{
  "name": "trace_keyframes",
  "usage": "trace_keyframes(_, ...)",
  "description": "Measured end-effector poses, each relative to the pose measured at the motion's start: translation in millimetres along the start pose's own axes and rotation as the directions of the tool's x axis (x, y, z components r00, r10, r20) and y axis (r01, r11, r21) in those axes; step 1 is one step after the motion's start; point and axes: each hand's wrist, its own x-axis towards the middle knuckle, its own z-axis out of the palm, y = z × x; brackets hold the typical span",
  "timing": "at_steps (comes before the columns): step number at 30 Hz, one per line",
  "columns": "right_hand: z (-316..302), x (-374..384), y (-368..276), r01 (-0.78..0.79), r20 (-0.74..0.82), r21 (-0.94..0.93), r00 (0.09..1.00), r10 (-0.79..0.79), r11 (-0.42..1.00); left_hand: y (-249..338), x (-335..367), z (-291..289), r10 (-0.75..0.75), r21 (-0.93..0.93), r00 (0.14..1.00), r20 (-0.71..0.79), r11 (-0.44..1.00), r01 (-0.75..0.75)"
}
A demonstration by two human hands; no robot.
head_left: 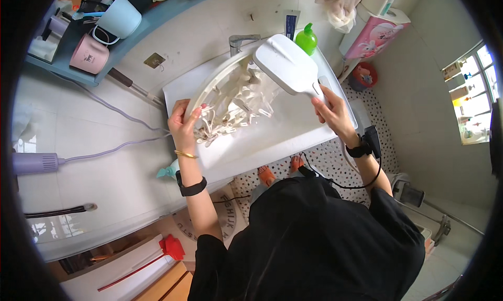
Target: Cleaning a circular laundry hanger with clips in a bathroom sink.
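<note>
My left hand is closed on the rim of an off-white clip hanger, which stands tilted in the white sink. Many pale clothes pegs dangle from it in a tangle onto the basin. In my right hand is the handle of a large white shower head. Its broad back faces me, above and to the right of the pegs. The spray side is hidden, so I cannot tell whether water runs. A grey hose hangs below that hand.
Behind the sink are a metal faucet, a green pump bottle and a dark tube. A blue shelf holds a blue mug and a pink mug. Purple cords cross the white counter at left.
</note>
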Motion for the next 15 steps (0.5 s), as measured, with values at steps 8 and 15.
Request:
trace_keyframes(8,23.0,-18.8,4.6,-0.006,0.109,-0.048,0.994,0.011,0.999,3.9,-1.0,-1.2,-0.017,0.032,0.999,-0.039,0.999,0.019)
trace_keyframes(15,48.1,-20.2,-0.3,0.096,0.211,-0.214,0.976,-0.050,0.972,-4.1,-2.7,-3.1,-0.050,0.047,0.997,-0.050,0.998,0.052)
